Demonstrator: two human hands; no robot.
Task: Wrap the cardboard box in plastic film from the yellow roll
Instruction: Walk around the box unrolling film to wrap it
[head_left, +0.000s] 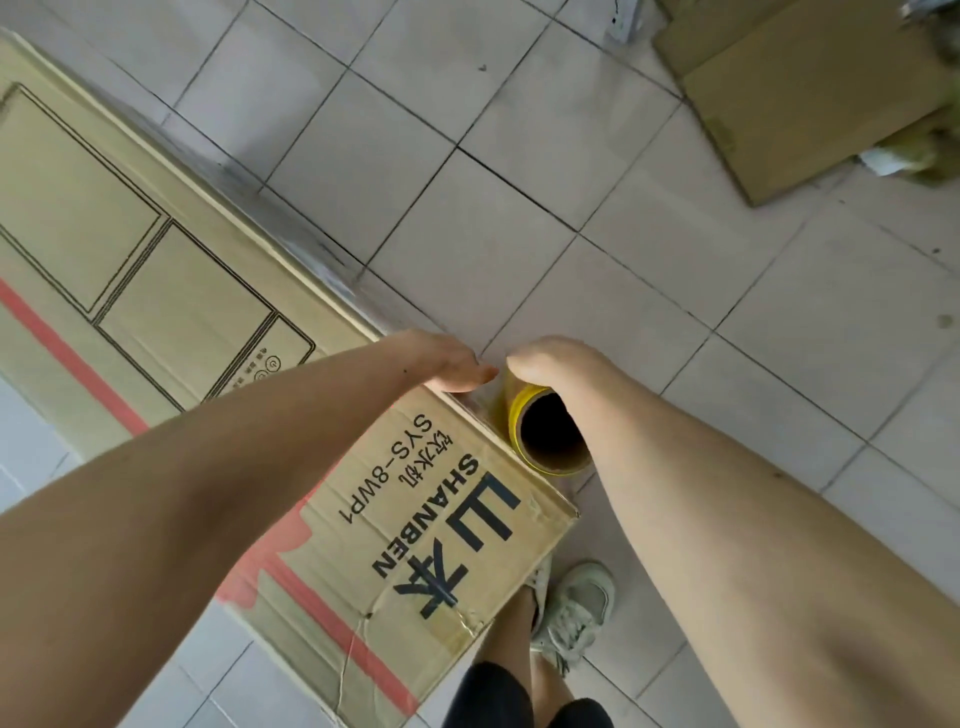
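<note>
Head view: long cardboard box (171, 291) lying on the tiled floor (597, 218), printed "SHANBEN SYS-8WP1" on the near end face, red stripe along its length. Clear plastic film (332, 260) visible as a shiny, wrinkled band along the box's far edge. Left hand (449, 364) laid flat on that same edge near the box's near end, fingers straight, pressing rather than gripping. Right hand (550, 364) just beside the box, its grip wrapped over the top of the yellow roll (545, 431) (fingers themselves hidden behind the hand). Roll touching the box's edge, open cardboard core facing the camera. Pale sneaker (576, 608) on the floor just below the box's near corner. Flattened cardboard sheets (789, 88) well apart from the box, at the far right.
</note>
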